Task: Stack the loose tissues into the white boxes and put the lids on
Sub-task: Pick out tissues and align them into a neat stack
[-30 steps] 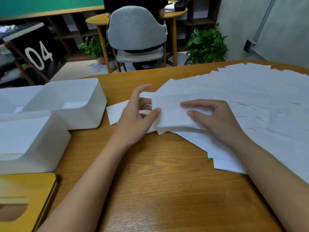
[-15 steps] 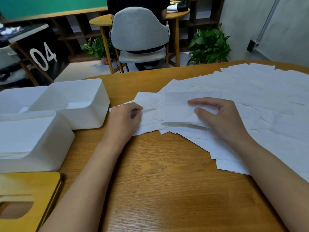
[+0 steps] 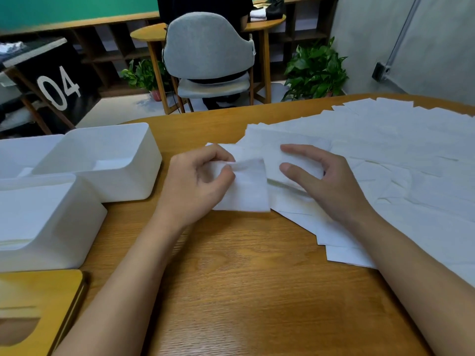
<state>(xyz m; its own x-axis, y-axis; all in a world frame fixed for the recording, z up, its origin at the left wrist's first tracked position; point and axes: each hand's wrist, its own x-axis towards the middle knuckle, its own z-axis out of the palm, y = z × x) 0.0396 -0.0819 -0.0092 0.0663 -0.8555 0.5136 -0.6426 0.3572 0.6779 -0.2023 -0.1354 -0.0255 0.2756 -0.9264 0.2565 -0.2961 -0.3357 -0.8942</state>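
Person pinches 1 tissue (image 3: 244, 194) in the left hand (image 3: 195, 186) at the table's (image 3: 231, 278) middle.
Right hand (image 3: 334, 191) rests spread on loose tissues (image 3: 398, 150) covering the right edge; white boxes (image 3: 115, 160) stand open by the left edge.

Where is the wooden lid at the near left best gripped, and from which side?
Probably its right edge, coming from the right. The wooden lid lies flat on the table, so only its edges offer a hold, and the near white box crowds its far edge.
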